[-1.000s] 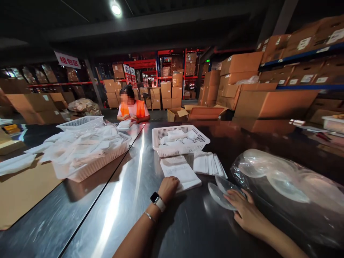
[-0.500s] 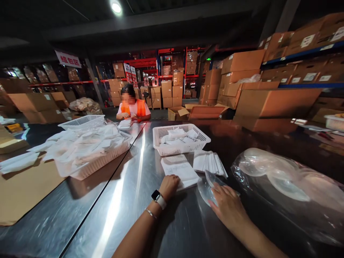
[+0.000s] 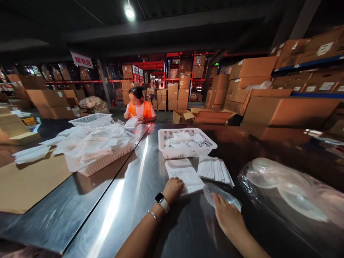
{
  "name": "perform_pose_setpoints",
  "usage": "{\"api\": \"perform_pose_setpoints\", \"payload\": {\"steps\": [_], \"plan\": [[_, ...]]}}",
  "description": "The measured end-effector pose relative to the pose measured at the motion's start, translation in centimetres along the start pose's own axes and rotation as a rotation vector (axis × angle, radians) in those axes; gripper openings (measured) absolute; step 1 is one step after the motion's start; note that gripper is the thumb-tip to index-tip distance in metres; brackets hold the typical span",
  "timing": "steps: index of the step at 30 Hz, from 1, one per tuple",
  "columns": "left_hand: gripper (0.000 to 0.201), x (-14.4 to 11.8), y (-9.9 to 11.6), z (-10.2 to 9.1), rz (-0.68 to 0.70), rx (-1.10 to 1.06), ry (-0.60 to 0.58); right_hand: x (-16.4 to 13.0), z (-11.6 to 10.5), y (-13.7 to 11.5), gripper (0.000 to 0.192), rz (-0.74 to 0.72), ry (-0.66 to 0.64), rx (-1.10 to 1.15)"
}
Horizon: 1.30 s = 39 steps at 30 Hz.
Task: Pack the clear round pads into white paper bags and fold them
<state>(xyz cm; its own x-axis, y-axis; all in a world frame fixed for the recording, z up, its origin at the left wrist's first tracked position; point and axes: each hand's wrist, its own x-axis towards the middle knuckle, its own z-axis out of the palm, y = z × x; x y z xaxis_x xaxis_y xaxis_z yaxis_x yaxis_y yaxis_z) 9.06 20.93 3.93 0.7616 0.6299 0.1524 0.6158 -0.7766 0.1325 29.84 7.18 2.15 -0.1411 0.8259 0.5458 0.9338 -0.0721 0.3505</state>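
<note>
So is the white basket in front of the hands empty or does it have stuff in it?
Not empty: the white basket holds white packets showing above its rim.

I see steel table (image 3: 129, 200) running away toward 12 o'clock. White perforated basket (image 3: 188, 152) at 12, white packets inside. Fanned stack of white sleeves (image 3: 215, 169) just beside it at 1. Larger basket (image 3: 102, 161) at 10, heaped with white bags, touching cardboard sheet (image 3: 29, 182) at 9. Bulging clear plastic bag (image 3: 290, 193) at 3. Person in orange vest (image 3: 139, 109) seated at far end, 11. Cardboard boxes on racking (image 3: 268, 89) at 2. Ceiling lamp (image 3: 129, 12) overhead.
</note>
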Motion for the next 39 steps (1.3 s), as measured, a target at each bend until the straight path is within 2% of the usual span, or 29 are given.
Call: {"api": "perform_pose_setpoints", "payload": {"steps": [5,7,9,11,13,16,19,22,25,29,34,36,39], "plan": [[0.021,0.0,-0.2,0.1,0.0,-0.021,0.004,-0.2,1.5,2.9,0.044,-0.03,-0.049,0.09],[0.021,0.0,-0.2,-0.1,-0.002,-0.031,0.008,0.3,1.4,4.0,0.042,-0.069,-0.046,0.198],[0.021,0.0,-0.1,-0.2,-0.008,-0.046,0.016,1.3,0.8,4.3,0.038,-0.177,-0.002,0.388],[0.021,-0.1,0.0,-0.4,-0.01,-0.068,0.029,2.7,0.2,3.5,0.032,-0.361,0.029,0.673],[0.029,-0.3,0.1,-0.5,-0.006,-0.09,0.051,4.5,-0.1,1.6,0.035,-0.524,-0.002,0.982],[0.046,-0.5,-0.1,-0.3,-0.007,-0.167,0.108,6.9,0.6,-1.1,0.05,-0.564,-0.066,1.233],[0.055,-0.4,-0.3,0.3,-0.043,-0.236,0.166,8.4,2.1,-1.6,0.047,-0.49,-0.039,1.214],[0.06,-0.2,0.0,0.7,-0.025,-0.262,0.2,8.5,3.3,-0.3,0.032,-0.435,0.003,1.144],[0.062,-0.3,1.1,0.3,0.041,-0.288,0.186,8.0,3.9,0.7,0.016,-0.43,0.01,1.039],[0.062,-0.9,3.0,-0.9,0.042,-0.267,0.165,7.5,3.8,0.2,0.027,-0.294,0.017,0.788],[0.048,-1.2,5.9,-1.6,-0.08,-0.154,0.159,6.7,2.9,-2.3,0.032,-0.056,0.044,0.592],[0.042,-1.6,7.4,-1.9,-0.049,-0.125,0.182,5.6,2.5,-3.0,0.034,0.024,0.059,0.58],[0.028,-2.7,9.8,-2.8,0.099,-0.112,0.27,3.6,2.1,-3.2,0.028,0.061,0.074,0.669]]}}
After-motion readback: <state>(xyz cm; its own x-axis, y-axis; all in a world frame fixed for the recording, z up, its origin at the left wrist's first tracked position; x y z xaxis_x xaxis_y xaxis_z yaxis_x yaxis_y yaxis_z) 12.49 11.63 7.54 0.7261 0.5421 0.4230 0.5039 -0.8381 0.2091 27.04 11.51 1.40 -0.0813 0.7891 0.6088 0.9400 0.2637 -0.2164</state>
